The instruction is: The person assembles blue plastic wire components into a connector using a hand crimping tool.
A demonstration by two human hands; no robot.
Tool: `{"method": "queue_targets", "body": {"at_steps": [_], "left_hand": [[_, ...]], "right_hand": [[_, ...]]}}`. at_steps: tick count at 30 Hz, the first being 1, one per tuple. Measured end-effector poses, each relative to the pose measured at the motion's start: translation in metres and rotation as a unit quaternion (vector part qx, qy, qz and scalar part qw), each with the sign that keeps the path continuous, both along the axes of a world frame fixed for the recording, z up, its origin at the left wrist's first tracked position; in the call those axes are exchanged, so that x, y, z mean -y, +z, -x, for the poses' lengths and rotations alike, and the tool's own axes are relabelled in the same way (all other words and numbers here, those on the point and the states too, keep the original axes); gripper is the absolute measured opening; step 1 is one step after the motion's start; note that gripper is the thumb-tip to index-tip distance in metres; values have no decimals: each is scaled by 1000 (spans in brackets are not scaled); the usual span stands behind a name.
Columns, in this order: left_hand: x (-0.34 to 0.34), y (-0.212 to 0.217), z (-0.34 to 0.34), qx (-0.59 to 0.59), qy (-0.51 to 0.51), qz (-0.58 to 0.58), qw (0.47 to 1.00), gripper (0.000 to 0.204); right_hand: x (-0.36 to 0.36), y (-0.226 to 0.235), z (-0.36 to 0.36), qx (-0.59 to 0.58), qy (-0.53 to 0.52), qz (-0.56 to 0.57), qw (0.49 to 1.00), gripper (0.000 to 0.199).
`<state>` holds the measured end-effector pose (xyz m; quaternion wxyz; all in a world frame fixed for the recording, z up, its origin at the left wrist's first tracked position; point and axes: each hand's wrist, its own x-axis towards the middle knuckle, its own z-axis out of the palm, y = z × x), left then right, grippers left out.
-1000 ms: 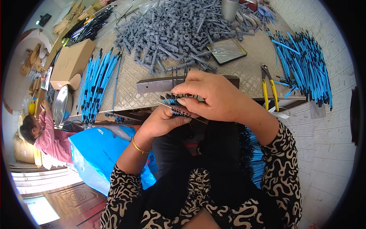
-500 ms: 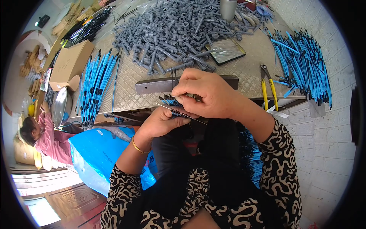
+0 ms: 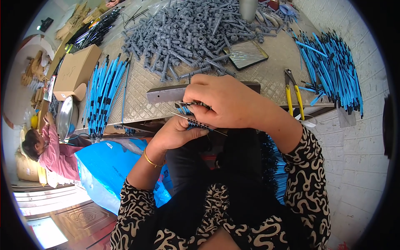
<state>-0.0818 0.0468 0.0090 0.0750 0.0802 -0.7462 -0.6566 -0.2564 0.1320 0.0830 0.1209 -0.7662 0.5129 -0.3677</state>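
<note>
My left hand (image 3: 177, 134) and my right hand (image 3: 227, 102) meet over my lap at the table's near edge. Together they pinch a small bundle of thin blue and black rods (image 3: 192, 117), the left from below and the right curled over the top. A thin metal wire sticks out sideways from between the fingers. Just beyond the hands a grey metal bar (image 3: 166, 93) lies flat on the table (image 3: 141, 89).
A heap of grey plastic fittings (image 3: 191, 31) fills the far table. Blue rod bundles lie at left (image 3: 104, 93) and right (image 3: 333, 68). Yellow-handled pliers (image 3: 291, 93), a cardboard box (image 3: 77, 68) and a blue sack (image 3: 108, 164) are near. Another person (image 3: 50, 152) sits at lower left.
My hands stay together in the same place; the right fingers shift slightly on the rod bundle. Nothing else has moved.
</note>
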Motion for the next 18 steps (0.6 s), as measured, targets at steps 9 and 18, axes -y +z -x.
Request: {"method": "queue_targets", "body": {"at_steps": [9,18], "left_hand": [[0,-4,-2,12,12,-72,997,21],[-2,-3,-3,-5,9,24,1000,22]], "right_hand": [[-3,-5,-5,39,-13,20,999,12],[-7,8,-15,-41,-72,0,997,10]]}}
